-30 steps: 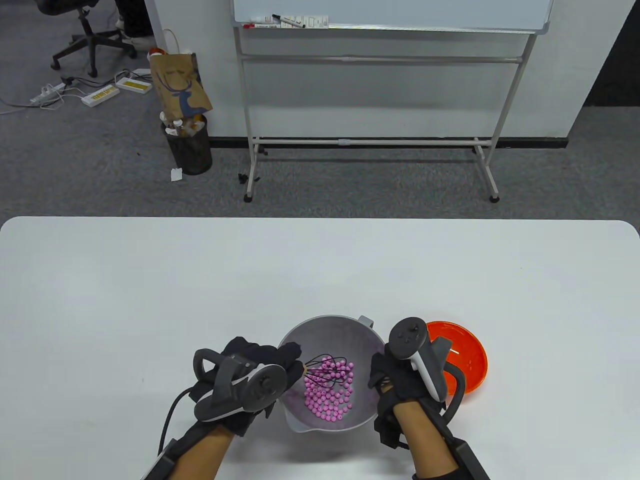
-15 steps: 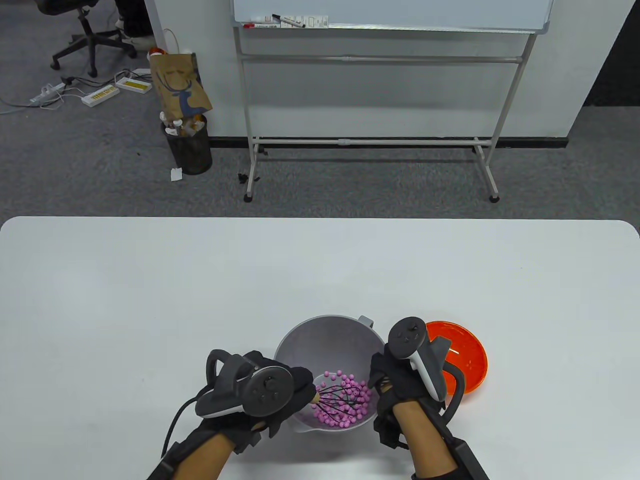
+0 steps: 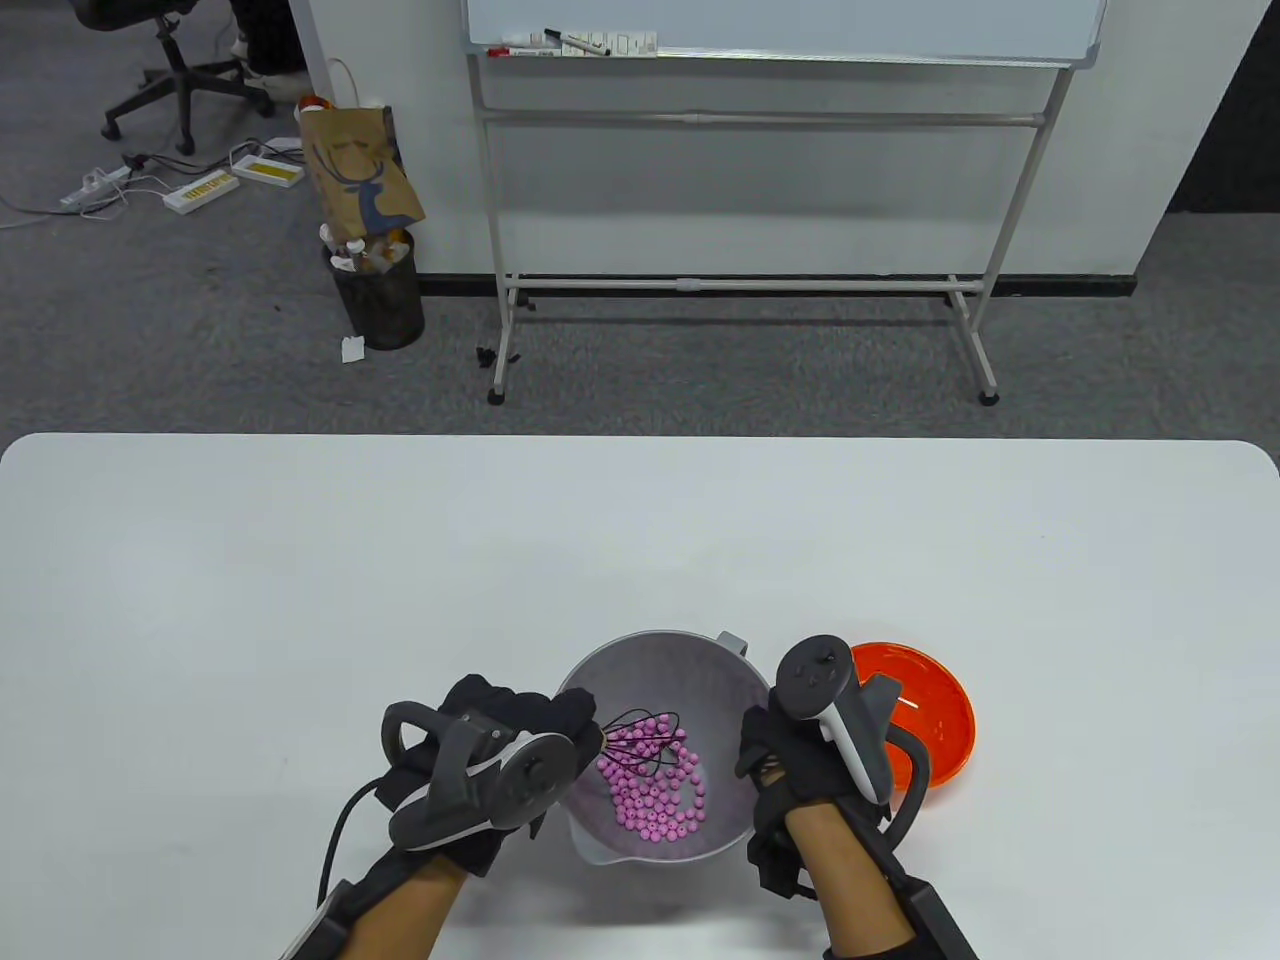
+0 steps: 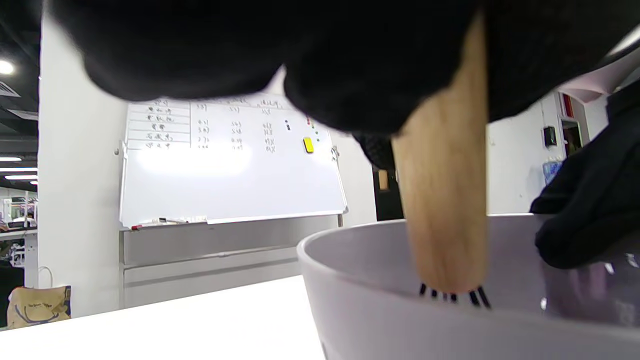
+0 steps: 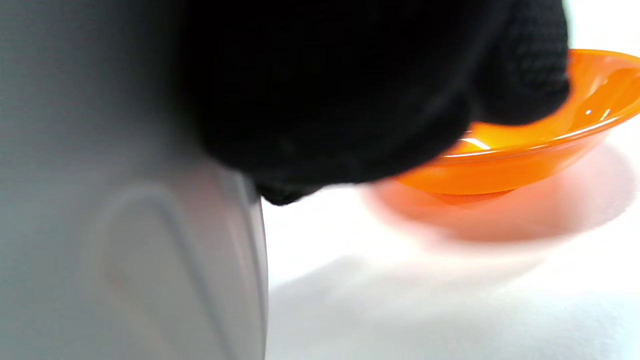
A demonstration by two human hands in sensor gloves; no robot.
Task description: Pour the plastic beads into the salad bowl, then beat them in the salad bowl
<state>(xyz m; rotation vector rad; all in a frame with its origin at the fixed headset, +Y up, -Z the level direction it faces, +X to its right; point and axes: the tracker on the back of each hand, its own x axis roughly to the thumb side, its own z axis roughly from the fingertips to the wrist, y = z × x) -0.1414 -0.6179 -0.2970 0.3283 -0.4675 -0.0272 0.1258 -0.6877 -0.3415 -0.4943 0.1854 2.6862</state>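
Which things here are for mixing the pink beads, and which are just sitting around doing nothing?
For the job:
- left hand, holding the whisk
- pink beads
- grey salad bowl
- right hand, on the bowl's right side
- orange dish, no beads visible in it

Just lying about:
- whiteboard
- paper bag
- waste bin
- office chair

Left hand [image 3: 510, 745] holds whisk [image 3: 640, 745] — among beads [image 3: 655, 800].
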